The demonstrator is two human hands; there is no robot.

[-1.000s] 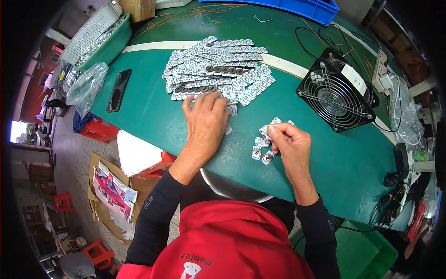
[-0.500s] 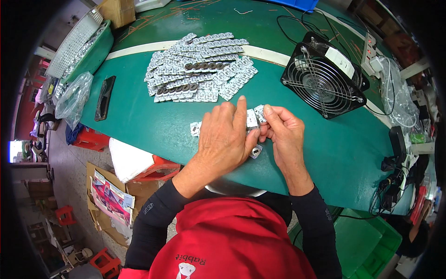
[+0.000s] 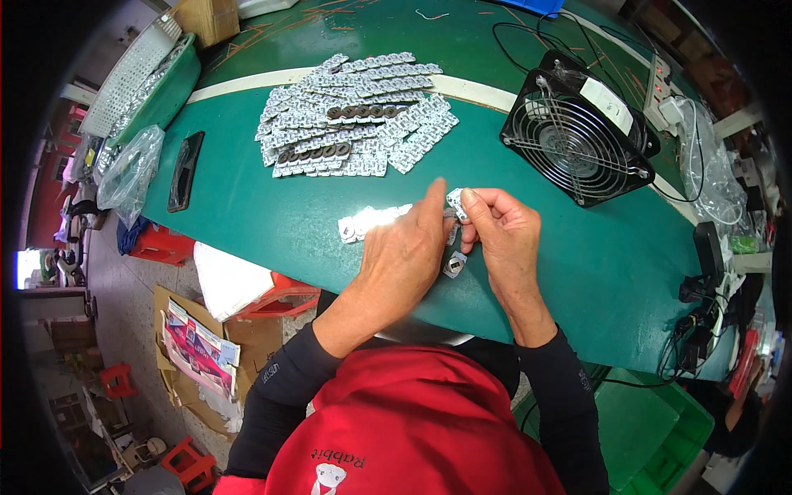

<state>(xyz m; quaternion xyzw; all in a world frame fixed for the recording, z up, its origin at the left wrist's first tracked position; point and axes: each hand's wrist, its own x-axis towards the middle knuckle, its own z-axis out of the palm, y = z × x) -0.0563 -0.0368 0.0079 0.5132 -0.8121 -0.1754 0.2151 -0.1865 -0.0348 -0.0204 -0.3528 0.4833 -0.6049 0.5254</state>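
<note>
1. Left hand (image 3: 404, 256) and right hand (image 3: 499, 235) meet over green worktop (image 3: 247, 214), near front edge.
2. Right fingers (image 3: 472, 202) clamped on small white packet (image 3: 454, 198), held up just above worktop; left fingertips pressed against same packet from other side, fingers together.
3. Short strip of packets (image 3: 367, 221) flat on worktop just left of left hand; one loose packet (image 3: 454, 264) w/ dark centre lying between hands, below held one.
4. Big pile of packet strips (image 3: 355, 115) farther back, well apart from hands. Black fan (image 3: 577, 136) to right, phone (image 3: 183, 169) and clear bag (image 3: 128, 169) to left.
5. Step in hand, as judged: parting single packet from strip. Best done w/ grip close to joint on both sides, pull straight along tear line, no twist, so pocket doesn't rip.
6. Keep the packet low over worktop; anything dropped stays near loose packet, not off the front edge.
</note>
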